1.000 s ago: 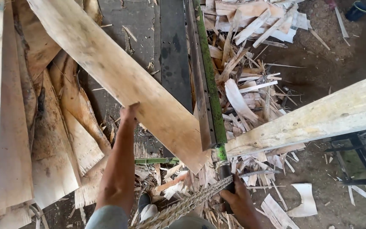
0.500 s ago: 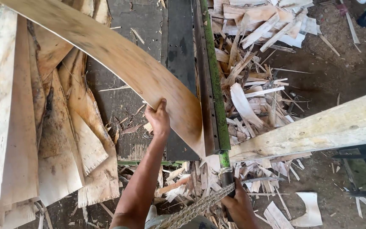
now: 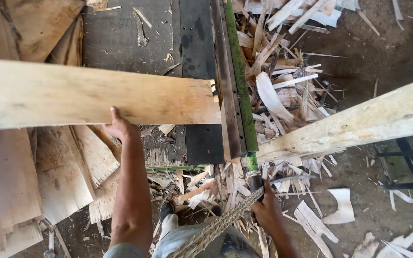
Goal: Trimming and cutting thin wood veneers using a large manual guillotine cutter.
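We hold a veneer sheet [image 3: 96, 93] at its near edge, left hand [image 3: 118, 126] pinching it from below, fingers curled under. The right hand [image 3: 264, 208] is closed round the cutter's lever [image 3: 253, 174]. The sheet lies crosswise, long axis running from our left toward the blade [image 3: 237, 76], its right end almost there. Cut scraps [image 3: 283, 91] beyond the right hand suggest earlier pieces are done; this one looks uncut.

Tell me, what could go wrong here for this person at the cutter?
The left hand grips only one edge of the long veneer sheet, which might sag, crack or slip. The right hand rests on the lever handle below the green blade bar. Scraps underfoot could cause a trip.
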